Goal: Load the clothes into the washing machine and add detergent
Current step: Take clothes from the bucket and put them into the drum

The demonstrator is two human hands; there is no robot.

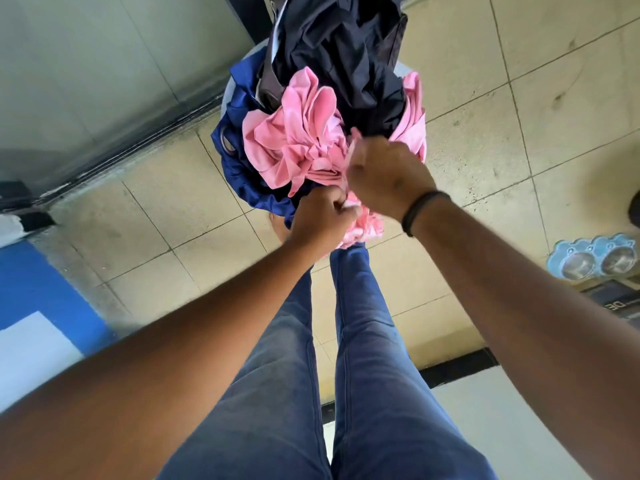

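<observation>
- Tiled floor (467, 140) lies under the heaped clothes (332, 81).
- Both fists bunch the pink garment (294, 147): left hand (320, 216) pinching its edge, right hand (388, 174) curled on top, probably for lifting.

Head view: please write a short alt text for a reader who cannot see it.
Both hands, left hand and right hand, grip a pink garment in a heap with dark navy clothes and blue fabric, above a tiled floor and the person's jeans.
</observation>
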